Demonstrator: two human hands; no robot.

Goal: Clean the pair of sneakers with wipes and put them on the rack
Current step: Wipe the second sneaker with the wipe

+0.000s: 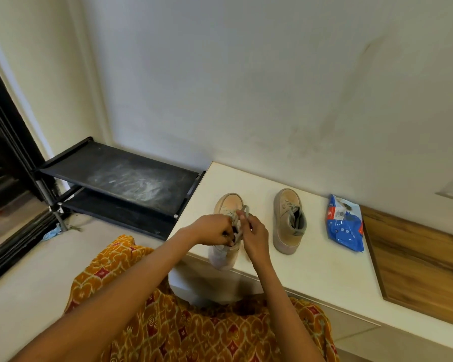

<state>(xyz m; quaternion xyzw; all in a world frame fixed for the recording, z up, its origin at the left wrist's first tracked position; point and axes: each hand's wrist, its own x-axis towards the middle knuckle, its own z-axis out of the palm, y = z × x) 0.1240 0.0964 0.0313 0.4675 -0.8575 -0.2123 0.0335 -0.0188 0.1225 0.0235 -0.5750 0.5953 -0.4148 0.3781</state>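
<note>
Both hands, left hand [212, 231] and right hand [254, 231], pinch the laces [239, 214] of the near sneaker [226, 231] on the desk [319, 267]. Second sneaker [288, 220] sits just right of it, wipes pack [345, 223] further right.

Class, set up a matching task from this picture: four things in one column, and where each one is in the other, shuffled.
1. near sneaker
2. far sneaker
3. wipes pack
4. shoe rack

a. on the floor, left of the counter
b. furthest right on the counter
c. laces held by both hands
d. untouched, in the middle of the counter

Pairs: 1-c, 2-d, 3-b, 4-a
</note>
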